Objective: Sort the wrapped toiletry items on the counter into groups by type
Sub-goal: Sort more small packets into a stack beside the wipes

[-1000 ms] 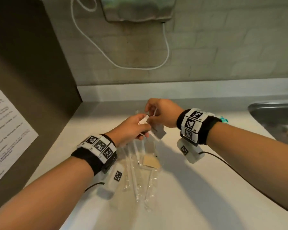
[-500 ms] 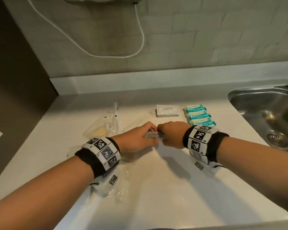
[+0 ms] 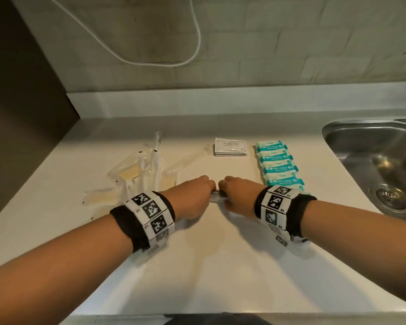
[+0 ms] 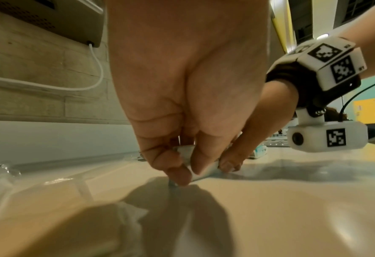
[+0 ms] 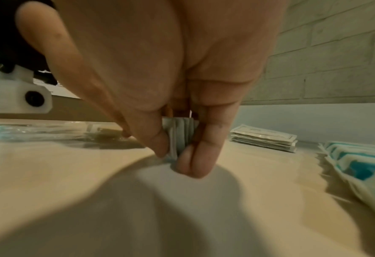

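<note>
Both hands meet at the middle of the counter and pinch a small stack of grey-white sachets (image 3: 217, 197) (image 5: 180, 134) (image 4: 200, 171) held on edge against the surface. My left hand (image 3: 197, 195) grips its left end, my right hand (image 3: 232, 195) pinches its right end between thumb and fingers. Behind them lies a flat pile of white sachets (image 3: 230, 147) (image 5: 264, 138). A row of teal-and-white wrapped packets (image 3: 277, 164) (image 5: 362, 167) runs along the right. Clear-wrapped items with beige contents (image 3: 131, 174) lie in a loose heap at the left.
A steel sink (image 3: 380, 165) is set into the counter at the right. A grey tiled wall with a hanging white cable (image 3: 150, 62) stands behind. A dark panel (image 3: 21, 102) bounds the left side. The counter's front edge (image 3: 197, 313) is near me.
The hands came down from above the clear-wrapped heap to the counter's middle with the sachets. The view has shifted right, bringing the sorted piles and sink into sight.
</note>
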`<state>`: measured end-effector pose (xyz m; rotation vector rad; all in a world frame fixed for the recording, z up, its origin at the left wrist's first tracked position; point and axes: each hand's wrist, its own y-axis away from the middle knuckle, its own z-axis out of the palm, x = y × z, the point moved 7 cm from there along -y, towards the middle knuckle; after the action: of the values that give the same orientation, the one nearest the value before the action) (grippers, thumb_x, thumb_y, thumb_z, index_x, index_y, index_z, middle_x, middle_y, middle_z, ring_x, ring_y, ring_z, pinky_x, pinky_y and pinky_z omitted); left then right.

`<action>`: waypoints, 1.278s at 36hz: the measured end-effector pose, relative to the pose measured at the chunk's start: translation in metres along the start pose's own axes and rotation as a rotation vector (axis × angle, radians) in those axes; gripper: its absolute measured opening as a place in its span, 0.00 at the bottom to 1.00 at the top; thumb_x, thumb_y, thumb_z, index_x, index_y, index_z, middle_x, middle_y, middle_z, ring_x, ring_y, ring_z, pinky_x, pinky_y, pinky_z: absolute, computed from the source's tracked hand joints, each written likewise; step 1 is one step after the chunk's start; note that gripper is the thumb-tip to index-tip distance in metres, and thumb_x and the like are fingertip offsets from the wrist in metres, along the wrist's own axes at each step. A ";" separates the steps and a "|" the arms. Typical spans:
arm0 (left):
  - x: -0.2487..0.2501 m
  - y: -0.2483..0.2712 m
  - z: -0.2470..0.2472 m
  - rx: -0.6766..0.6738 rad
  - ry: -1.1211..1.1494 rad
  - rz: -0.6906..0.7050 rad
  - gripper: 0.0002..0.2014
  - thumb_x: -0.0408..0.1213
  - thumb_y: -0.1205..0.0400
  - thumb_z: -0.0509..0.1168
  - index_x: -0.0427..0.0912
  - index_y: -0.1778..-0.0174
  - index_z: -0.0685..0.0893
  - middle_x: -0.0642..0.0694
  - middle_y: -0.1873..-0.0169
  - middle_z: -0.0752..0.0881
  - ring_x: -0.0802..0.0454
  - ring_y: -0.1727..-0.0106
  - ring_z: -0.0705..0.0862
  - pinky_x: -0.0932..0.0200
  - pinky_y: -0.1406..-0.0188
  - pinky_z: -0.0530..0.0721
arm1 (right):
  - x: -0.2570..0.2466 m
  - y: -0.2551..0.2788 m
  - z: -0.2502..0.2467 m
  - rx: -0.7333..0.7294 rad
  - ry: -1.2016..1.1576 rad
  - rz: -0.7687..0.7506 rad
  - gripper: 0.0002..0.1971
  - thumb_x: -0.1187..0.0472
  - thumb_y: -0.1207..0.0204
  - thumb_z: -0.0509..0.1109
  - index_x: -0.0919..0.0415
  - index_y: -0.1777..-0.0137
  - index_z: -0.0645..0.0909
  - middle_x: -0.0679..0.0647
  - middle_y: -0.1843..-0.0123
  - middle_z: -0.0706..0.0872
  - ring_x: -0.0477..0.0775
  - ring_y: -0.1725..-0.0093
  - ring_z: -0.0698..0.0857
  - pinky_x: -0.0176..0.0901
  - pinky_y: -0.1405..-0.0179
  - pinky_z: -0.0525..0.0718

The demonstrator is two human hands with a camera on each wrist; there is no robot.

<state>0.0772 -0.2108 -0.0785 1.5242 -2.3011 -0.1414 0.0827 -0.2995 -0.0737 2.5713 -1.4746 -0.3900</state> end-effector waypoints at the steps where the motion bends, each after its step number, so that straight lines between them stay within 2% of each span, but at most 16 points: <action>1: 0.000 0.000 0.002 -0.016 -0.006 -0.011 0.07 0.32 0.16 0.56 0.42 0.46 0.78 0.45 0.50 0.75 0.45 0.57 0.80 0.47 0.53 0.81 | 0.000 0.000 0.000 0.003 -0.010 -0.008 0.11 0.61 0.20 0.63 0.63 0.40 0.79 0.59 0.45 0.80 0.60 0.48 0.84 0.42 0.57 0.73; 3: 0.002 0.001 0.004 -0.038 -0.007 -0.019 0.06 0.36 0.15 0.56 0.42 0.48 0.78 0.45 0.52 0.73 0.45 0.59 0.79 0.47 0.55 0.80 | 0.002 -0.001 -0.002 0.017 -0.034 -0.012 0.11 0.61 0.21 0.65 0.62 0.41 0.81 0.58 0.49 0.78 0.59 0.53 0.82 0.42 0.56 0.75; 6: 0.002 0.001 0.001 -0.038 0.026 -0.039 0.11 0.41 0.13 0.56 0.40 0.44 0.81 0.45 0.52 0.73 0.47 0.60 0.77 0.49 0.56 0.77 | 0.008 0.000 -0.007 0.010 -0.067 -0.001 0.11 0.58 0.24 0.71 0.59 0.45 0.84 0.53 0.54 0.74 0.54 0.56 0.77 0.42 0.57 0.75; 8: 0.002 0.001 -0.001 -0.027 0.031 -0.038 0.12 0.41 0.13 0.56 0.39 0.44 0.82 0.45 0.52 0.73 0.46 0.58 0.77 0.50 0.55 0.77 | 0.012 0.002 -0.008 -0.015 -0.096 -0.005 0.13 0.56 0.28 0.75 0.57 0.45 0.85 0.53 0.53 0.78 0.54 0.53 0.79 0.41 0.57 0.75; 11: 0.001 0.001 -0.003 -0.011 0.037 -0.032 0.12 0.42 0.13 0.58 0.40 0.45 0.83 0.45 0.53 0.74 0.47 0.58 0.77 0.54 0.57 0.74 | 0.017 0.004 -0.013 -0.007 -0.130 -0.017 0.18 0.58 0.31 0.77 0.55 0.40 0.85 0.52 0.47 0.86 0.53 0.49 0.83 0.39 0.52 0.79; 13: 0.002 0.001 -0.003 0.001 0.050 -0.032 0.11 0.43 0.13 0.59 0.41 0.47 0.84 0.46 0.55 0.75 0.48 0.58 0.77 0.56 0.58 0.72 | 0.021 0.003 -0.016 -0.001 -0.162 -0.007 0.21 0.59 0.31 0.78 0.55 0.37 0.82 0.51 0.45 0.87 0.51 0.51 0.82 0.37 0.52 0.78; 16: 0.002 0.000 -0.005 0.022 0.061 -0.027 0.11 0.43 0.14 0.60 0.43 0.46 0.85 0.47 0.56 0.76 0.49 0.57 0.77 0.57 0.57 0.72 | 0.024 0.002 -0.019 0.000 -0.156 -0.011 0.20 0.60 0.32 0.80 0.56 0.40 0.81 0.51 0.46 0.88 0.51 0.52 0.82 0.39 0.51 0.80; 22: 0.000 -0.002 -0.008 0.039 0.052 -0.025 0.11 0.46 0.15 0.63 0.45 0.49 0.87 0.44 0.58 0.84 0.47 0.58 0.81 0.53 0.57 0.78 | 0.024 -0.001 -0.020 0.022 -0.134 -0.029 0.12 0.62 0.32 0.79 0.56 0.48 0.85 0.52 0.51 0.88 0.53 0.54 0.83 0.39 0.56 0.77; 28: -0.005 -0.010 -0.009 -0.004 0.089 -0.028 0.13 0.49 0.16 0.64 0.48 0.43 0.87 0.48 0.55 0.86 0.48 0.55 0.84 0.48 0.52 0.83 | 0.031 -0.009 -0.024 -0.003 -0.120 -0.019 0.12 0.63 0.30 0.78 0.55 0.48 0.84 0.50 0.52 0.87 0.53 0.53 0.82 0.41 0.55 0.76; 31: -0.007 -0.020 -0.019 0.041 0.209 -0.023 0.13 0.47 0.19 0.68 0.48 0.40 0.84 0.52 0.52 0.86 0.52 0.52 0.83 0.57 0.53 0.82 | 0.041 -0.014 -0.032 -0.046 -0.130 0.016 0.15 0.62 0.32 0.81 0.57 0.45 0.85 0.51 0.49 0.87 0.53 0.48 0.83 0.43 0.48 0.81; 33: -0.008 -0.028 -0.025 0.079 0.317 -0.036 0.14 0.45 0.22 0.72 0.48 0.42 0.82 0.52 0.55 0.85 0.54 0.56 0.81 0.64 0.59 0.78 | 0.049 -0.017 -0.037 -0.073 -0.143 0.044 0.17 0.60 0.33 0.81 0.56 0.44 0.86 0.50 0.49 0.87 0.52 0.50 0.82 0.42 0.50 0.80; 36: -0.012 -0.044 -0.030 0.066 0.378 -0.066 0.13 0.44 0.24 0.75 0.47 0.50 0.81 0.49 0.58 0.83 0.54 0.60 0.79 0.61 0.60 0.76 | 0.060 -0.022 -0.040 -0.099 -0.168 0.084 0.17 0.60 0.34 0.82 0.55 0.44 0.87 0.50 0.48 0.89 0.51 0.50 0.85 0.41 0.48 0.83; 38: -0.014 -0.054 -0.031 0.025 0.382 -0.074 0.12 0.44 0.25 0.76 0.47 0.54 0.81 0.51 0.62 0.82 0.53 0.61 0.78 0.60 0.60 0.76 | 0.064 -0.027 -0.040 -0.128 -0.164 0.111 0.18 0.59 0.34 0.82 0.54 0.43 0.88 0.51 0.49 0.91 0.50 0.54 0.87 0.41 0.49 0.86; 42: -0.021 -0.069 -0.027 -0.042 0.412 -0.098 0.12 0.43 0.26 0.77 0.46 0.55 0.82 0.53 0.68 0.80 0.57 0.68 0.77 0.63 0.67 0.73 | 0.068 -0.036 -0.038 -0.178 -0.145 0.146 0.18 0.59 0.33 0.82 0.54 0.42 0.89 0.52 0.52 0.92 0.47 0.60 0.86 0.39 0.52 0.87; 44: -0.024 -0.075 -0.026 -0.049 0.414 -0.101 0.11 0.44 0.27 0.78 0.48 0.56 0.82 0.51 0.63 0.83 0.56 0.64 0.80 0.62 0.63 0.77 | 0.071 -0.039 -0.037 -0.203 -0.161 0.160 0.17 0.61 0.32 0.81 0.56 0.42 0.89 0.53 0.53 0.93 0.46 0.66 0.85 0.35 0.59 0.85; 46: -0.027 -0.079 -0.026 -0.036 0.408 -0.116 0.11 0.44 0.27 0.78 0.48 0.56 0.83 0.49 0.57 0.86 0.54 0.59 0.82 0.59 0.56 0.81 | 0.074 -0.043 -0.036 -0.224 -0.169 0.172 0.16 0.62 0.31 0.79 0.57 0.42 0.89 0.54 0.53 0.93 0.45 0.67 0.84 0.33 0.61 0.83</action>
<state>0.1645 -0.2158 -0.0840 1.5065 -1.8836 0.0914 0.1642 -0.3414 -0.0611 2.2660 -1.5909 -0.7190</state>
